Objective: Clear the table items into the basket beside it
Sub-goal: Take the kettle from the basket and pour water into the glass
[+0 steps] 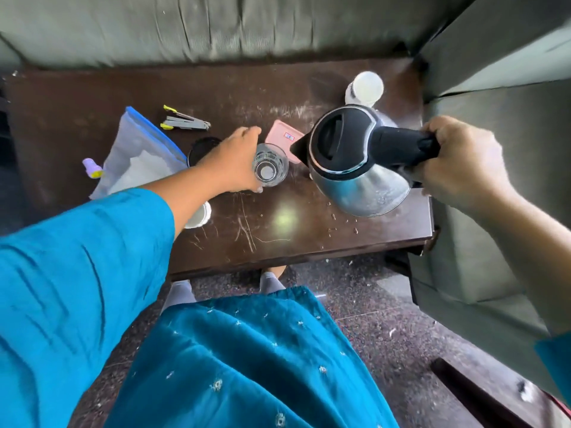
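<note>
A steel electric kettle [355, 162] with a black lid and handle hangs tilted over the right end of the dark wooden table [278, 230]; my right hand [457, 165] grips its handle. My left hand [231, 162] wraps around a clear drinking glass [270, 166] standing upright mid-table, just left of the kettle's spout. A pink flat object [282, 137] lies behind the glass. No basket is in view.
A stapler [185, 122], a zip bag with white contents [139, 159], a small purple item [92, 168], a dark round container [200, 148], a white cup [199, 216] under my forearm and a white bottle [364, 88] are on the table. Grey sofas stand behind and right.
</note>
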The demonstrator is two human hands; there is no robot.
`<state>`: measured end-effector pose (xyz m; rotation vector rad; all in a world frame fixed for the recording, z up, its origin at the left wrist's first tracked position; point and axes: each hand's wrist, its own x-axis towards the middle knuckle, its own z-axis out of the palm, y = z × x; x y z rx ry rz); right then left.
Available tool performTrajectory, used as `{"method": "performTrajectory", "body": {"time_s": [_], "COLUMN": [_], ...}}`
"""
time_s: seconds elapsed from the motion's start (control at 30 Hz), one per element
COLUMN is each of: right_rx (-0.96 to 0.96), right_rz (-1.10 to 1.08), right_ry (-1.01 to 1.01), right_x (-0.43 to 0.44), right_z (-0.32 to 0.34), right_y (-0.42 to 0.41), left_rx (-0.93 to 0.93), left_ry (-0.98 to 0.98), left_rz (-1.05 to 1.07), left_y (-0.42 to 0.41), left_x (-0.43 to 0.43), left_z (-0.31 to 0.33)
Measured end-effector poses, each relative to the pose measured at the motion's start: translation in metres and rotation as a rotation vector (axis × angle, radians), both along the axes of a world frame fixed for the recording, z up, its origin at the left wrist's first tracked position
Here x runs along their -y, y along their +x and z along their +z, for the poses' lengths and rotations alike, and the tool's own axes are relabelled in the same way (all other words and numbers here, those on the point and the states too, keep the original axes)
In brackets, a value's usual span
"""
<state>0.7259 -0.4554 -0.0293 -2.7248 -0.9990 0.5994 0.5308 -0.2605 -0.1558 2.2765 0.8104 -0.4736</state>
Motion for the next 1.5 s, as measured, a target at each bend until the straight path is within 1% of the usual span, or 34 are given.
{"method": "performTrajectory", "body": {"time_s": [0.17,0.3,0.4,0.67,0.83,1.0,1.23,1.5], "right_rx": [0.120,0.180,0.224,0.296,0.343,0.365,0.401,0.415], "right_rz": [0.194,0.261,0.312,0.392,0.431,0.482,0.564,0.592], "right_ry": [-0.107,-0.174,-0.198,-0.307,-0.327,-0.347,-0.377,-0.418], "right_x": [-0.014,-0.019,-0.021,-0.024,-0.036,-0.049,-0.064,-0.065], "right_z": [-0.011,-0.017,-0.020,-0.024,-0.026,-0.027,-0.024,-0.020], "right_y": [-0.014,-0.021,-0.027,-0.034,-0.037,-0.040,-0.045,-0.051], "left_rx": [0.043,0.055,0.064,0.187,0.246,0.320,0.350,0.316], "left_ry": [-0.008,-0.008,-0.005,-0.020,-0.023,-0.026,-0.022,-0.011], "left_rz": [0.042,0.139,0.149,0.223,0.330,0.365,0.387,0.353], "left_y": [-0.003,-0.004,-0.009,-0.017,-0.019,-0.023,-0.024,-0.025], "left_x": [0.013,0.017,0.020,0.028,0.029,0.030,0.030,0.031], "left_z": [-0.016,-0.027,-0.036,-0.051,-0.061,-0.062,-0.063,-0.064]}}
